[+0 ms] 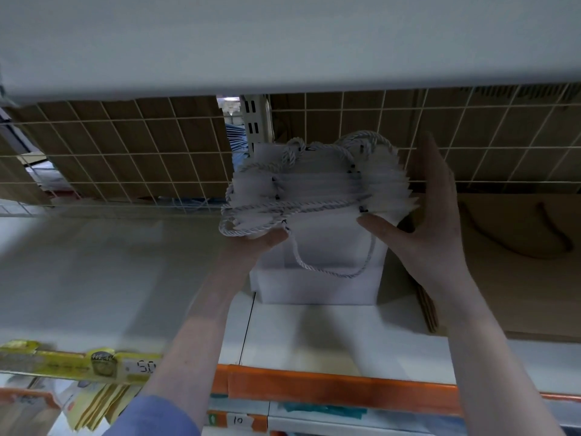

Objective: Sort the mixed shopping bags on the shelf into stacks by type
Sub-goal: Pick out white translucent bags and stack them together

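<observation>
Two hands at frame centre | left hand (254, 243) and right hand (424, 215), fingers straight, press white bags (317, 196) on shelf (110, 278) | brown bags (518, 262) stacked right | sorting looks well along

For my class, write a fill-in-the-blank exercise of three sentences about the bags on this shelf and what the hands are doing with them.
1. The stack of bags held between both hands is ____ in colour.
2. The handles on these bags are made of twisted ____.
3. The brown bags lie flat on the shelf beside the ____ hand, while the left hand supports the stack from the other side.

Missing words: white; rope; right
</observation>
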`<action>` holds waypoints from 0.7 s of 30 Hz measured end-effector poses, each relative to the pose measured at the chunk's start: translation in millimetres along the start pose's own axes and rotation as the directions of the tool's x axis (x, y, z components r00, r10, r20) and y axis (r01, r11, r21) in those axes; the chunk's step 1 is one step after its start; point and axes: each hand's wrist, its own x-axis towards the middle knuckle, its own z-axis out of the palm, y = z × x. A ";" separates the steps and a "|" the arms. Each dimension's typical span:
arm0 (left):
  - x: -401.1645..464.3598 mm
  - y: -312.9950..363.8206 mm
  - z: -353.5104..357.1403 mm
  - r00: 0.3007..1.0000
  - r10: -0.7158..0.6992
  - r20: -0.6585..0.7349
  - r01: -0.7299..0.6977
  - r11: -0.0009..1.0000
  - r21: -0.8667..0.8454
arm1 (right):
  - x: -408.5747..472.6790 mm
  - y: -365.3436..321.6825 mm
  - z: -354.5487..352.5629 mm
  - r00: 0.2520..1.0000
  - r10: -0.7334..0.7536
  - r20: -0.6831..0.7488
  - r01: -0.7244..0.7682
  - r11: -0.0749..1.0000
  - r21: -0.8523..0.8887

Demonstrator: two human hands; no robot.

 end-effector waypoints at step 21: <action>9.6 0.1 5.1 0.994 -0.029 -0.104 0.029 1.000 -0.005 | 18.5 45.9 44.6 0.788 0.527 0.319 -0.609 0.589 0.531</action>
